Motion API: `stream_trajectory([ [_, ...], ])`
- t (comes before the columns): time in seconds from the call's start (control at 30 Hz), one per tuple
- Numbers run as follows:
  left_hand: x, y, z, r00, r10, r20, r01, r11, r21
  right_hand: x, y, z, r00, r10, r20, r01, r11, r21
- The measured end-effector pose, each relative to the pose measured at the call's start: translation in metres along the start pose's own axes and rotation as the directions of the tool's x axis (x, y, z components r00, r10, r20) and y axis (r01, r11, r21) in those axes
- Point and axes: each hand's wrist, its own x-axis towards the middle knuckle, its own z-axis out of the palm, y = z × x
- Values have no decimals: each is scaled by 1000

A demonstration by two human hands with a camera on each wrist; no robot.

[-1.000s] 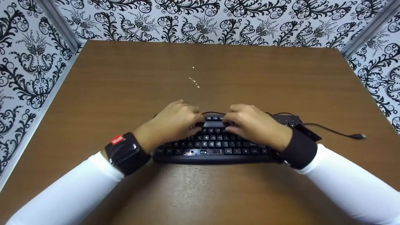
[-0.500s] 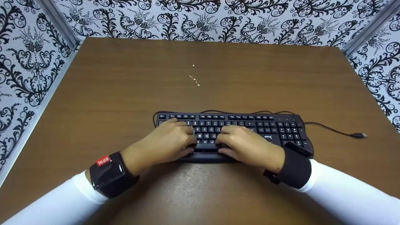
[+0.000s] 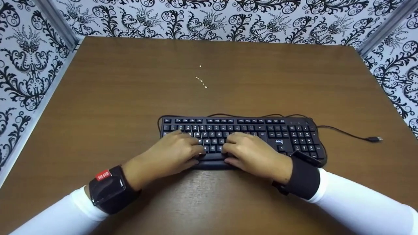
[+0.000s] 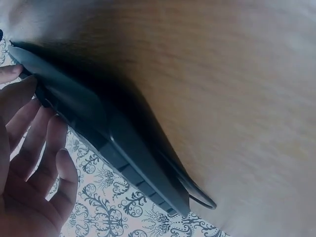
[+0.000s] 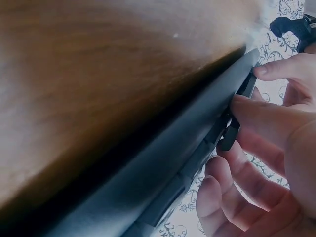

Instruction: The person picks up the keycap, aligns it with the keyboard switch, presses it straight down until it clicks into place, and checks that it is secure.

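Note:
A black full-size keyboard [image 3: 225, 128] lies on the brown table, its number pad at the right end. My left hand [image 3: 174, 151] is over the left half of its letter keys, thumb near the space bar [image 3: 214, 157]. Over the middle letter keys, my right hand [image 3: 253, 152] sits close beside the left, its thumb also by the space bar. Both hands have loosely bent fingers and grip nothing. In the left wrist view, the left fingers [image 4: 39, 143] reach along the keyboard's side. The right wrist view shows the right thumb [image 5: 266, 116] right at the keys.
A USB cable [image 3: 346, 132] runs behind the keyboard and ends in a plug [image 3: 374, 139] at the right. Bright specks [image 3: 201, 81] show on the wooden table [image 3: 130, 81]. Patterned panels [image 3: 209, 21] enclose the back and sides.
Both hands have come back from the far rows of the keyboard to its nearer letter rows. Over the last half second they have shifted only slightly toward the person.

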Motion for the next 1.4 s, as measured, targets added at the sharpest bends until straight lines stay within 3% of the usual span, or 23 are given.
stream_trajectory([
  [0.43, -4, -1, 4, 999, 9, -49, -9, 1000, 5, -5, 0, 1, 999, -28, -18, 28, 1000, -3],
  [0.8, -5, -4, 7, 990, 81, -117, -82, 997, -3, -9, 5, 3, 996, -86, -33, 86, 996, -7],
  [1.07, -5, -5, 6, 994, 64, -92, -67, 997, -31, -6, 4, 1, 992, -125, -27, 124, 992, -28],
  [1.4, -4, -4, 4, 995, 69, -78, -70, 997, -14, -5, 2, 0, 993, -116, -17, 115, 993, -25],
])
